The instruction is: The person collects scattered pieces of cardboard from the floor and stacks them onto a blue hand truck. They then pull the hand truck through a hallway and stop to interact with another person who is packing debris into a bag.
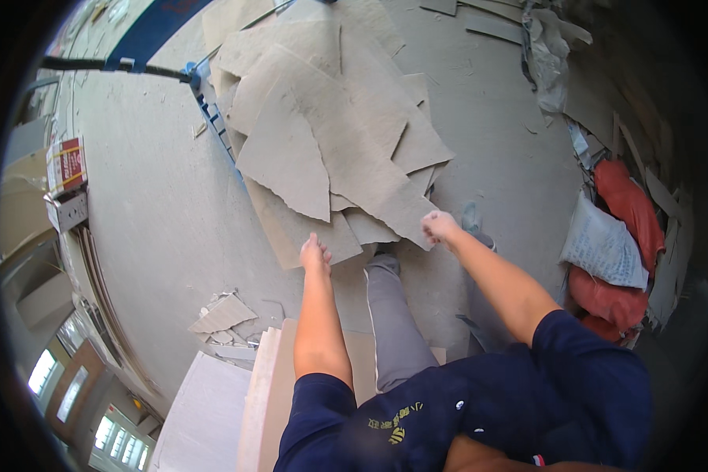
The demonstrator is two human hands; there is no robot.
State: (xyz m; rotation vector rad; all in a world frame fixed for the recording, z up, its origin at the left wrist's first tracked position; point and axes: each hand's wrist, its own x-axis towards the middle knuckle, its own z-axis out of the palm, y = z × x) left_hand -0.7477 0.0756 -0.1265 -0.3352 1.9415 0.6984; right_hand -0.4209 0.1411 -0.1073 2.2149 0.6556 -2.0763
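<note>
A heap of broken, greyish-beige board sheets with ragged edges lies before me, seemingly on a blue pallet or cart frame. My right hand, fingers curled, is at the near end of a long board piece. Whether it grips that edge is unclear. My left hand is half curled, thumb up, over the near edge of a lower board piece. Its palm side is partly hidden, so a hold cannot be made out. A torn triangular piece rests on top of the heap.
Red sacks and a white woven sack lie at right beside board scraps. Stacked boards stand near my left side, next to small broken pieces. Cartons sit far left. A dark bar crosses the upper left.
</note>
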